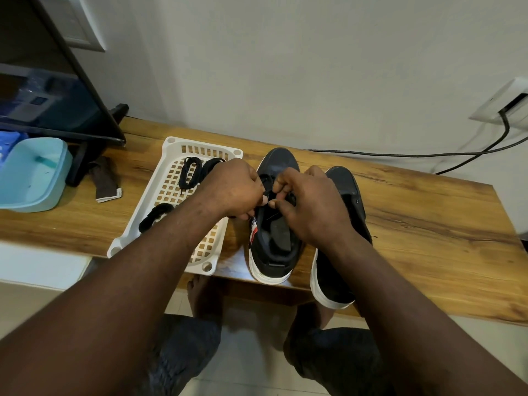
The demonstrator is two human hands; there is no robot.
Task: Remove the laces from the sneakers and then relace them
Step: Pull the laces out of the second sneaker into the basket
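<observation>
A wooden table stands against a white wall. Two black sneakers with white soles rest on it side by side, toes toward the wall. The left sneaker lies just beside a white slotted basket; the right sneaker overhangs the near edge. Both hands meet over the left sneaker's throat. The left hand and the right hand have curled fingers that pinch a black lace at the eyelets. Coiled spare laces lie in the basket. A light-blue tub, a brown cloth and a dark screen sit at far left. A black cable runs along the wall.
</observation>
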